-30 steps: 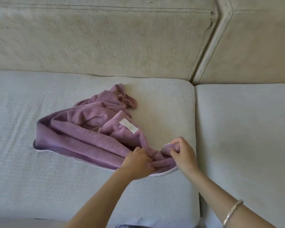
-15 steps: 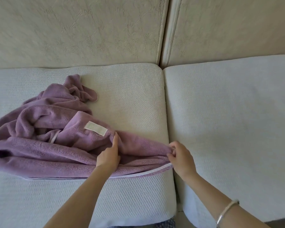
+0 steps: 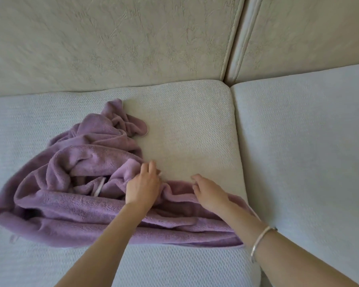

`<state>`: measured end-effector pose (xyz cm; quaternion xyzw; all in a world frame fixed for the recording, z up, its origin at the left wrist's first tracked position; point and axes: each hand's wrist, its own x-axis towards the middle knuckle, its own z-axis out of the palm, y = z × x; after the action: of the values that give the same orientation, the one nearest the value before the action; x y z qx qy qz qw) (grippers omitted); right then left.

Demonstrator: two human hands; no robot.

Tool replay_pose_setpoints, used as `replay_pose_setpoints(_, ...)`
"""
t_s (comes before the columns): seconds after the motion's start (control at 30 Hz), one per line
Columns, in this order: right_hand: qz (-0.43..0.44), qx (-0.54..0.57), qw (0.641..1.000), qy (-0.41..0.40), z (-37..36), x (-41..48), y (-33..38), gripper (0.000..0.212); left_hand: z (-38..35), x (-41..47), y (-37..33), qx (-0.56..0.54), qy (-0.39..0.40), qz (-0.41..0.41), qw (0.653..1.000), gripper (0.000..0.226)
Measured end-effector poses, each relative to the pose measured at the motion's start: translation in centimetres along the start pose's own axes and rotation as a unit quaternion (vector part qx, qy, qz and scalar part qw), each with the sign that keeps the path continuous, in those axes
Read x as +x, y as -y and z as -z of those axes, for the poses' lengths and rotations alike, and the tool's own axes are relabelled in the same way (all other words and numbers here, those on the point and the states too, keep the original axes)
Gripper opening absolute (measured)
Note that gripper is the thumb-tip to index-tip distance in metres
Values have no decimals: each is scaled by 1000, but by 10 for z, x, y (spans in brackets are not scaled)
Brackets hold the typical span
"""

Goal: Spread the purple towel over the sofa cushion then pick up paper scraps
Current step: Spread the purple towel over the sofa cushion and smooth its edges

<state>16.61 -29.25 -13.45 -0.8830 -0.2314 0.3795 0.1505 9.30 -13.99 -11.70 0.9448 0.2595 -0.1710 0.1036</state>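
Observation:
The purple towel [image 3: 75, 183] lies bunched in thick folds on the left part of the sofa seat cushion [image 3: 191, 129], with one strip stretched along the front toward the cushion's right edge. My left hand [image 3: 143, 183] rests on the towel's inner fold, its fingers curled over the cloth. My right hand [image 3: 209, 193] lies flat on the stretched strip with fingers apart and grips nothing. I see no paper scraps.
The beige textured backrest [image 3: 112, 42] rises behind the seat. A second seat cushion [image 3: 309, 141] adjoins on the right across a narrow seam. A silver bracelet [image 3: 259, 239] sits on my right wrist.
My right hand has let go of the towel's corner and moved inward onto the strip with fingers spread. My left hand has slid up to the fold's edge. The view has shifted left.

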Motion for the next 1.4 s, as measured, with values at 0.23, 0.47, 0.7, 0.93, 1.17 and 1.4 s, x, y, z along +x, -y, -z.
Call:
replay_pose_setpoints(0.23, 15, -87, 985, 150, -5, 20, 26, 20, 2, 12, 26, 55, 71, 44, 995, 28)
replay_pose_setpoints(0.47, 14, -11, 1000, 15, 40, 13, 7, 33, 22, 11, 5, -145, -121, 29, 982, 17)
replay_pose_setpoints(0.7, 33, -4, 987, -157, 117, -19, -54, 25, 64, 46, -78, -463, -179, 172, 851, 12)
replay_pose_setpoints(0.93, -35, -4, 972, -233, 192, -50, -151, 26, 96, 92, -181, -550, -162, 114, 811, 21)
replay_pose_setpoints(1.17, -171, -7, 939, -299, 261, -76, -261, 22, 86, 115, -272, -476, -134, 49, 868, 12)
replay_pose_setpoints(1.4, -182, -96, 977, -56, 209, -57, -273, 15, 3, 84, -270, -78, 215, -66, 971, 35)
